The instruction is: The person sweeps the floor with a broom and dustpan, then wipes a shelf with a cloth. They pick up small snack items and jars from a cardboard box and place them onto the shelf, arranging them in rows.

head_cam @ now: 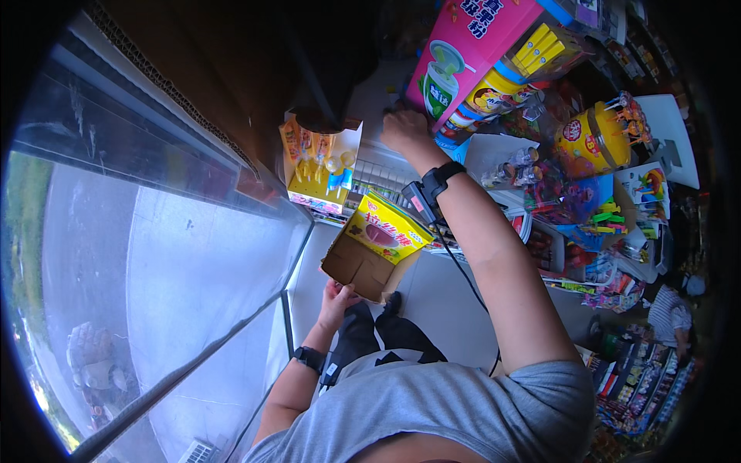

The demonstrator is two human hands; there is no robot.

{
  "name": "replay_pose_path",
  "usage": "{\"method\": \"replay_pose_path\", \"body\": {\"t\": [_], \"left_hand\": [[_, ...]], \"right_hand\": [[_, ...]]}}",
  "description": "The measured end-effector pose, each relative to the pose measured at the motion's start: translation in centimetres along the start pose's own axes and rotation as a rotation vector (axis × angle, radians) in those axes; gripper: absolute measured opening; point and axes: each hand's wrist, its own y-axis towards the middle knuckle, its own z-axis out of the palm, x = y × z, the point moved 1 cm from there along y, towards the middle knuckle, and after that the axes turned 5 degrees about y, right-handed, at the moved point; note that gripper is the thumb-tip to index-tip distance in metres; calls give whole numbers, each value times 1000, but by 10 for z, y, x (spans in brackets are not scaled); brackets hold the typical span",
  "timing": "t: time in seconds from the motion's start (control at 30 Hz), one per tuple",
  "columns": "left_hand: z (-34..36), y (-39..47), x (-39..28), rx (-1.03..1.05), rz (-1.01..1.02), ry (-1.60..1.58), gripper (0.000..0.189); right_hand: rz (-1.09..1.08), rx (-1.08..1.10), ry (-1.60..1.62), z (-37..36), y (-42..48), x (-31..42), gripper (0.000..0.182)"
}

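Observation:
My left hand (334, 302) grips the near edge of a yellow cardboard candy display box (362, 263). The box is tilted, its brown inside faces me, and I see no goods in it. A raised yellow panel on its far side bears writing and a picture. My right hand (407, 131) reaches forward onto a pale shelf top (373, 110), beside the foot of a tall pink display box (448, 63). Its fingertips are partly hidden near a small dark thing, and what they hold is unclear. An open carton of wrapped sweets (318, 168) stands left of that hand.
Glass panes (220, 243) rise on my left. To the right are a yellow candy tub (593, 142), small capped jars (518, 168) and a carton of colourful toys (608, 217). Another person in a striped top (668, 315) is at the far right, near packed shelves (637, 376).

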Motion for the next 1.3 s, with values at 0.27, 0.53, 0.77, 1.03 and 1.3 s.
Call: {"method": "replay_pose_path", "body": {"t": [0.27,0.53,0.77,1.03,1.3], "left_hand": [[3,-2,-2,6,37,-19,28],[10,-1,-5,26,62,-10,25],[24,0,-16,29,78,-23,24],[41,19,-27,44,125,-68,24],[67,56,-29,-21,108,-128,14]], "right_hand": [[-43,29,65,-8,-10,2,28],[-46,14,97,1,-38,-13,28],[-31,-9,129,5,-42,-19,29],[-209,-199,270,-15,-62,-45,38],[-432,-414,523,-45,-118,-65,39]]}}
